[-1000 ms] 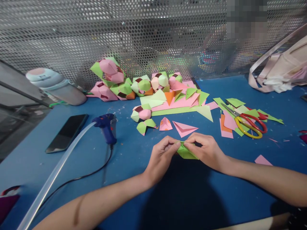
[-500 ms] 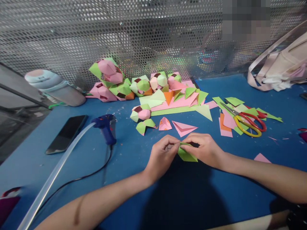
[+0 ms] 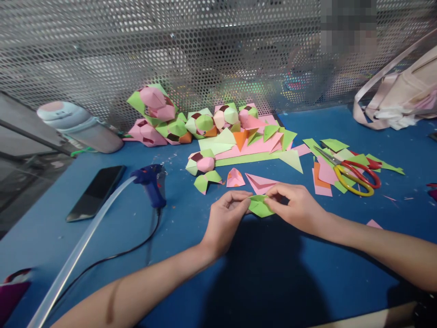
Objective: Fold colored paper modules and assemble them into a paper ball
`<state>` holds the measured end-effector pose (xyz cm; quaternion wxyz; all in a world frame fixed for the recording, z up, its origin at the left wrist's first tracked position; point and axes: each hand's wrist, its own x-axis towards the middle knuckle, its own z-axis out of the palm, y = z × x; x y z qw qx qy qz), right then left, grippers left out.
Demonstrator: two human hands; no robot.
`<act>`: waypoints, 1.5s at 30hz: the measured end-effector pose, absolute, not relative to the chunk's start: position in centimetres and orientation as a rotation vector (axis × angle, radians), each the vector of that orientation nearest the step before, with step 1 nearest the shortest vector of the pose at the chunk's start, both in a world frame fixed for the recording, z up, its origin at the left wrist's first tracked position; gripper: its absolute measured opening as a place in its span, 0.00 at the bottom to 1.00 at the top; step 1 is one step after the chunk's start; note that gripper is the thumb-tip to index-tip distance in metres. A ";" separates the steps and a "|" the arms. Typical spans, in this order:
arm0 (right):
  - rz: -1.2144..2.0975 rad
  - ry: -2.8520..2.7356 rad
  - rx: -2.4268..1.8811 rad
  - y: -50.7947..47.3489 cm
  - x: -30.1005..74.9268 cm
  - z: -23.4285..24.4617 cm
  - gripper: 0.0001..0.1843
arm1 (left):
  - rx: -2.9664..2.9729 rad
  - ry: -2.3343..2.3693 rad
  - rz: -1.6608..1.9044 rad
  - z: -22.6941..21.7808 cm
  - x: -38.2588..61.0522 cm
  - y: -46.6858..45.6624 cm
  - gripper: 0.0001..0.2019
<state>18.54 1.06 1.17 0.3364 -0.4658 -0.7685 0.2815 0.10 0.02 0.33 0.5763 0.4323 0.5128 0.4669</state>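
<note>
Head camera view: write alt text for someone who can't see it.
A person's left hand and right hand hold a creased green paper over a blue table. Beyond are folded paper shapes; a blue glue gun is at left, scissors on paper scraps at right.

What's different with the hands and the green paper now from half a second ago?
The left hand and right hand have spread a little apart and moved slightly away from the person, carrying the green paper, which now shows between them. Neither hand let go. The blue glue gun, scissors and phone stayed put.
</note>
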 end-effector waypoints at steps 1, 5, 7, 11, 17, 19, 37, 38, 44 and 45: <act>0.705 -2.001 -1.196 1.1 18.6 1.2 0.07 | 1.002 1.180 1.072 0.4 0.2 0.0 0.07; 0.628 -1.990 -1.089 1.2 18.5 1.1 0.09 | 1.033 1.044 0.953 0.6 0.4 -0.5 0.11; 0.641 -1.986 -1.059 1.1 18.5 1.1 0.08 | 1.066 0.980 0.930 0.6 0.5 -0.7 0.13; 0.716 -1.978 -1.091 0.4 18.3 1.1 0.14 | 1.028 1.011 0.985 0.7 0.6 -0.8 0.12; 0.740 -1.976 -1.216 0.1 17.7 -0.3 0.21 | 0.969 1.007 0.964 0.7 0.7 -0.7 0.12; 0.733 -1.979 -1.205 0.2 17.5 -0.7 0.20 | 0.979 0.994 0.923 0.6 0.7 -0.8 0.12; 0.642 -1.904 -1.086 -0.1 17.4 -1.2 0.02 | 0.946 1.050 0.841 0.3 0.9 -0.8 0.07; 0.618 -1.898 -1.079 0.0 17.4 -1.2 0.03 | 0.945 1.036 0.836 0.3 0.9 -0.9 0.07; 0.504 -1.954 -0.869 0.2 17.6 -1.6 0.07 | 0.958 0.988 0.857 0.2 0.9 -1.1 0.05; 0.495 -1.969 -0.839 0.2 17.6 -1.7 0.09 | 0.959 0.986 0.860 0.2 0.9 -1.0 0.05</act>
